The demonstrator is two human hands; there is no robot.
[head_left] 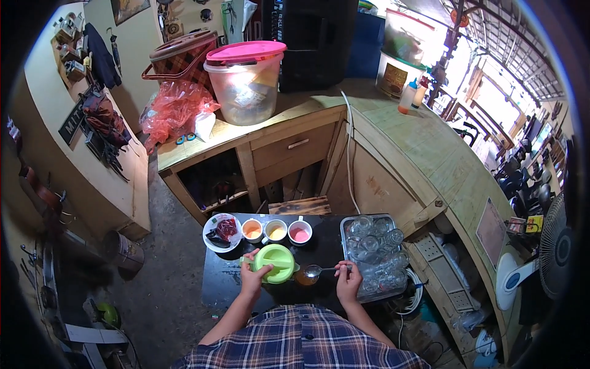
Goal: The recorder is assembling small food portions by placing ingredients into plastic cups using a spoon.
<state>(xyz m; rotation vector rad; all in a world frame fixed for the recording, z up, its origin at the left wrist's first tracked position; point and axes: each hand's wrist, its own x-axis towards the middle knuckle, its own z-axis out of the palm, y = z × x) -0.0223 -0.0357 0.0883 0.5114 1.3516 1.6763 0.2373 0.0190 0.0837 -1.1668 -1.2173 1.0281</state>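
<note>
My left hand (251, 278) is closed round the handle side of a light green lidded pitcher (275, 263), its thumb lying by the lid. The pitcher's spout points right, close to a small glass (306, 280) with amber liquid inside. Pinched in my right hand (349, 283) is a metal spoon (314, 270), its bowl over the glass's rim. Behind the pitcher stand three white mugs in a row: one with orange contents (252, 230), one with yellow (276, 231) and one with pink (300, 232). Whether liquid is flowing from the spout cannot be made out.
On the black table (221, 286), a white bowl (211, 245) with dark red packets sits at the left. A tray (345, 229) of several upturned clear glasses stands at the right. Beyond runs a wooden counter (301, 117) with a pink-lidded tub (244, 92). A fan (556, 237) is far right.
</note>
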